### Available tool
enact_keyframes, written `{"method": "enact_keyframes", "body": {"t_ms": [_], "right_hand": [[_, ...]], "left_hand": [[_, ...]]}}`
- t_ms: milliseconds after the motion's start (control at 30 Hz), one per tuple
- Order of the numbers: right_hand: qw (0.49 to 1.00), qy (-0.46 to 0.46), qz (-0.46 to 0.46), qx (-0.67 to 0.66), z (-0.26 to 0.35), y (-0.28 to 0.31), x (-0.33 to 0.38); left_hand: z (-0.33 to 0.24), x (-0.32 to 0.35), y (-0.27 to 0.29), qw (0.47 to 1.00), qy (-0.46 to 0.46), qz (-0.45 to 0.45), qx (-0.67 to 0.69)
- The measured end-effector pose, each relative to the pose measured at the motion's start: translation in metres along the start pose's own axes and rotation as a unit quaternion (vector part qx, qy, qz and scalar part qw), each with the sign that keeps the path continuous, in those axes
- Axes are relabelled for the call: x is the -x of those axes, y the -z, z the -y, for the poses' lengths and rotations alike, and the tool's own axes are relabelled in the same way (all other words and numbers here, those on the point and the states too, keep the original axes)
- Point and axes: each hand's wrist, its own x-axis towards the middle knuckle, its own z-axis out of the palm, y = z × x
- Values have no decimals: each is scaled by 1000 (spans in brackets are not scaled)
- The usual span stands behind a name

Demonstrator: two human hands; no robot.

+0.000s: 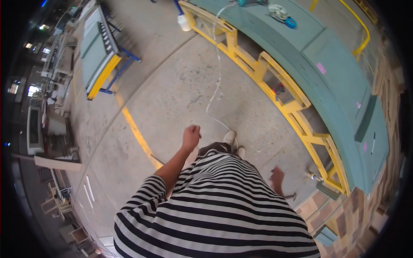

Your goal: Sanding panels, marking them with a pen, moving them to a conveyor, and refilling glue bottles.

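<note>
My left hand (191, 136) hangs in front of my body over the concrete floor, its fingers curled into a loose fist with nothing visible in it. My right hand (276, 178) is low beside my right hip, smeared by motion, so its fingers cannot be read. Neither hand touches the long yellow-framed workbench (294, 105) on my right. Grey-green panels (297, 47) lie along its top. A white hose (218, 71) runs across the floor from the bench's far end to my shoes (230, 137).
On the panels lie a blue roll (291, 23), a bundled pale cloth (277, 13), pink paper slips (321, 68) and a pen (374, 137). A roller conveyor (103, 47) carrying panels stands far left. Stacked wood (316, 202) sits at near right; a yellow line (134, 128) marks the floor.
</note>
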Motion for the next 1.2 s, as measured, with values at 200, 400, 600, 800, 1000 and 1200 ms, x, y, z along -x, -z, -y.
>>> {"method": "enact_keyframes", "body": {"t_ms": [200, 400, 600, 800, 1000, 1200], "right_hand": [[959, 173, 89, -205, 287, 105, -87], [483, 626, 488, -371, 541, 151, 1], [292, 712, 595, -231, 683, 78, 45], [204, 709, 629, -244, 798, 15, 41], [183, 765, 565, -249, 869, -41, 2], [149, 787, 562, -206, 940, -83, -90]], "left_hand": [[154, 51, 106, 874, -147, -4, -464], [232, 47, 148, 949, -22, -31, -312], [300, -42, 182, 980, -22, -50, -194], [238, -109, 304, 981, 156, -107, -50], [128, -198, 369, 943, 217, -238, 87], [62, -312, 348, 984, 133, -106, 52]]}}
